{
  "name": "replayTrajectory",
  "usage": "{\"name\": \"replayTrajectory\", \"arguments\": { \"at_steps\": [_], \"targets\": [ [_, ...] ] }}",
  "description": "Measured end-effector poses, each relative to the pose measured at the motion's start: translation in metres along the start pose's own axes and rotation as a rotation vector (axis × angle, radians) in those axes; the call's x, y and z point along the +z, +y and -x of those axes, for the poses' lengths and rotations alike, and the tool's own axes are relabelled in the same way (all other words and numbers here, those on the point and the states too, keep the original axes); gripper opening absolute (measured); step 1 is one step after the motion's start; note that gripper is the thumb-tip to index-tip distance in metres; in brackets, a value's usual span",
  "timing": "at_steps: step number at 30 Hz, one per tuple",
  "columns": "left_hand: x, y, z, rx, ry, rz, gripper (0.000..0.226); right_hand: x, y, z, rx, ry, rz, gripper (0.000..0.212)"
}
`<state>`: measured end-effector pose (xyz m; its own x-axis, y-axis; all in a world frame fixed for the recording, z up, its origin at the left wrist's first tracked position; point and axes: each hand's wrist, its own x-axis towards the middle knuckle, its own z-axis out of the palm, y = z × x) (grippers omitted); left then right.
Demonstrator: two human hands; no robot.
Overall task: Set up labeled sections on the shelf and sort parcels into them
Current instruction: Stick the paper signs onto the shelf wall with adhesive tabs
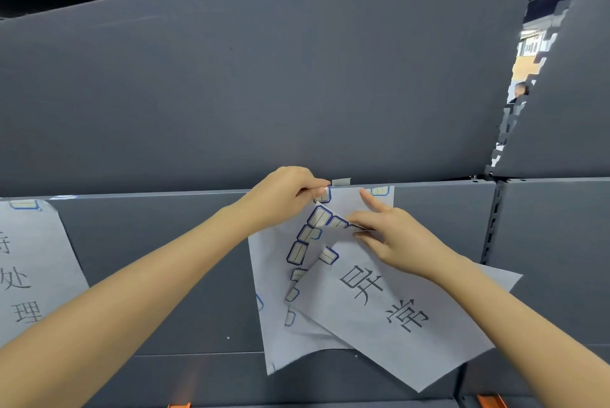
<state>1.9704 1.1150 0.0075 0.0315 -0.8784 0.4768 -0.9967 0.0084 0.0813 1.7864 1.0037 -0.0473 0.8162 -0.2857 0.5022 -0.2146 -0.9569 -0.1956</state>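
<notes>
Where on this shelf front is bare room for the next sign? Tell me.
Bare gray panel runs between the left sign and the middle sheet, and right of the post. Crowded where both hands hold papers and stickers.

Both bare arms are reaching forward and up, the left hand (286, 191) pinching with thumb and fingers (318, 190) closed, the right hand (394, 239) pinching below it, index finger pointing upward.

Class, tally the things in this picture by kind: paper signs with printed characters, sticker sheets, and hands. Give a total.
Paper signs with printed characters: 2, one at far left, one held tilted
Sticker sheets: 1
Hands: 2, left, right
Total: 5
</notes>
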Motion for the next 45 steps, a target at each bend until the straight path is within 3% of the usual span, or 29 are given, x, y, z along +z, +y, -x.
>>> {"name": "replayTrajectory", "arguments": {
  "at_steps": [3, 6, 9, 11, 15, 17, 20, 24, 28, 39, 45],
  "targets": [
    [-0.002, 0.001, -0.001, -0.029, -0.045, 0.07, 0.03, 0.0, 0.0, 0.0, 0.008, 0.002, 0.005, 0.021],
    [0.002, -0.001, -0.002, 0.029, -0.042, -0.143, 0.029, 0.002, -0.002, 0.002, 0.003, 0.006, -0.021, 0.021],
    [0.006, -0.005, 0.002, 0.24, 0.124, -0.319, 0.024, 0.003, -0.004, 0.002, 0.0, 0.006, -0.02, 0.021],
    [0.013, -0.007, 0.005, 0.276, 0.176, -0.303, 0.027, 0.001, -0.005, 0.003, 0.009, -0.006, 0.014, 0.022],
    [0.003, -0.001, -0.002, 0.002, -0.033, -0.079, 0.027, -0.003, -0.007, 0.004, 0.02, -0.009, 0.043, 0.022],
    [-0.005, 0.001, -0.005, -0.044, -0.104, 0.042, 0.027, -0.004, -0.007, 0.005, 0.017, -0.004, 0.039, 0.022],
    [-0.012, 0.001, -0.006, -0.091, -0.137, 0.183, 0.023, -0.003, -0.007, 0.005, 0.023, -0.009, 0.013, 0.022],
    [-0.01, 0.005, -0.01, -0.162, -0.047, 0.203, 0.038, -0.002, -0.009, 0.005, 0.029, -0.006, -0.005, 0.021],
    [-0.01, -0.002, -0.017, -0.178, -0.086, 0.228, 0.022, -0.002, -0.004, 0.005, 0.023, -0.021, -0.016, 0.023],
    [-0.003, 0.007, -0.001, -0.018, -0.069, -0.176, 0.026, -0.006, 0.0, 0.005, -0.031, -0.033, -0.118, 0.018],
    [-0.002, 0.009, 0.0, 0.034, -0.046, -0.328, 0.027, -0.024, 0.004, 0.024, 0.058, 0.04, -0.29, 0.019]
  ]
}}
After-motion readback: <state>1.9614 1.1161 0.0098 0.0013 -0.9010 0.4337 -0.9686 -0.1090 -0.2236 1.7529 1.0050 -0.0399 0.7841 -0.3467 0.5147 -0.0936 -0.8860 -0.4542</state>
